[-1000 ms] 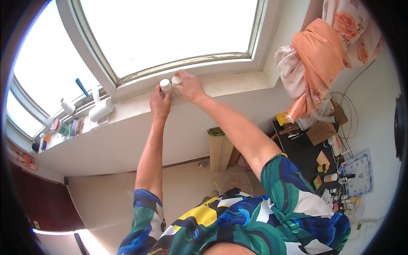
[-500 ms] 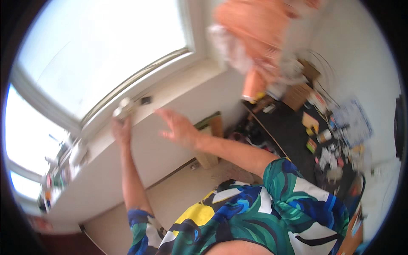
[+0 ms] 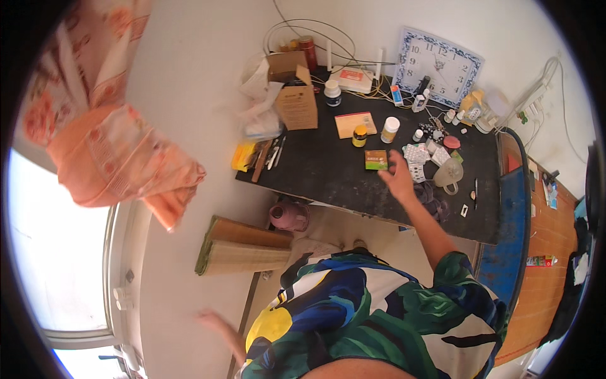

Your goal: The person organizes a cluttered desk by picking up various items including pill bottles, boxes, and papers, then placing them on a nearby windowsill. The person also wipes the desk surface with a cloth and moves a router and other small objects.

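My right hand (image 3: 398,179) reaches over the black desk (image 3: 303,167), its fingers apart, right beside a small green-and-brown box (image 3: 376,160). Whether a fingertip touches the box I cannot tell. Just beyond stand a yellow bottle with a dark cap (image 3: 359,136) and a white bottle (image 3: 390,129). To the right of the hand lie blister packs (image 3: 416,153) and a clear mug (image 3: 449,172). My left hand (image 3: 214,321) hangs low at the left by the white wall, smeared by motion, with no object visible in it.
An orange patterned curtain (image 3: 113,151) hangs at the left by the window. A cardboard box (image 3: 297,107), a white router (image 3: 351,79) and a wall clock (image 3: 439,65) line the desk's back. Boards (image 3: 246,246) lean below, near a pink jug (image 3: 287,216). A blue-edged chair (image 3: 505,208) stands right.
My view has swung right from the windowsill to the desk. My right hand has moved to the small box. My left hand has left the pale object it held at the sill and dropped lower.
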`<state>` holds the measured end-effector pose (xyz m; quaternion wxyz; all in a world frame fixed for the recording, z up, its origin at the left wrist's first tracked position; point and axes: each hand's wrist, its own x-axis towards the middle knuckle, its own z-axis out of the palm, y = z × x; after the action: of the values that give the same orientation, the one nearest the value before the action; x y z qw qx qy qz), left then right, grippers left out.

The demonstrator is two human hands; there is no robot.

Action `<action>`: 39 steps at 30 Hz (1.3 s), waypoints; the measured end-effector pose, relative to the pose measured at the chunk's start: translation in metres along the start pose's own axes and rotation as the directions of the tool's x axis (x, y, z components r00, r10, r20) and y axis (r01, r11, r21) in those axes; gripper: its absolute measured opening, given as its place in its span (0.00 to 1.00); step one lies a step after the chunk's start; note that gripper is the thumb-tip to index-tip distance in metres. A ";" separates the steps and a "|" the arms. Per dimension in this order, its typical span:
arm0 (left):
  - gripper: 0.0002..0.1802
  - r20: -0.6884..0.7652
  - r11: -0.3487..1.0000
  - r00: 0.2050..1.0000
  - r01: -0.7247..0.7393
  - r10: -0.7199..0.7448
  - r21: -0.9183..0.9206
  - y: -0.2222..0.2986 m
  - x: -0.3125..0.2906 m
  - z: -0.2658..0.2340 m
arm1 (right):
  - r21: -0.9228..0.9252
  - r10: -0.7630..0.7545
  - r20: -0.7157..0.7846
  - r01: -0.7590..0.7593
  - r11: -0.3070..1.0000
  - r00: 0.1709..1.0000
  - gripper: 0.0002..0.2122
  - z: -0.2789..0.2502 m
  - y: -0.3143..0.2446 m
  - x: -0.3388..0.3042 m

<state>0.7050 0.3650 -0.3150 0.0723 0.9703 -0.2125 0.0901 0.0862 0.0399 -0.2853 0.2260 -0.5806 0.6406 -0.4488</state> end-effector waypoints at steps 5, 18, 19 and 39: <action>0.26 0.585 0.703 0.761 0.252 0.280 -0.665 0.121 -0.152 0.056 | -0.347 -0.029 -0.084 -0.001 0.938 0.996 0.38 -0.025 0.071 0.116; 0.37 0.329 0.481 0.470 -0.248 0.819 -0.841 0.337 -0.182 -0.053 | -0.321 0.008 0.182 0.052 0.946 0.983 0.25 -0.031 0.021 0.148; 0.39 0.278 0.425 0.434 -0.292 0.857 -0.856 0.370 -0.191 -0.071 | -0.303 -0.046 0.253 0.125 0.945 0.966 0.25 -0.040 0.005 0.128; 0.34 0.394 0.467 0.266 -0.328 0.880 -0.821 0.407 -0.231 -0.111 | -0.785 0.276 0.361 0.131 0.605 0.891 0.18 -0.077 0.169 0.212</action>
<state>0.3094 0.1113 -0.2127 0.2229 0.6404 -0.6160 -0.4009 -0.1149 -0.1500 -0.3393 0.1048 -0.6791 0.7256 0.0379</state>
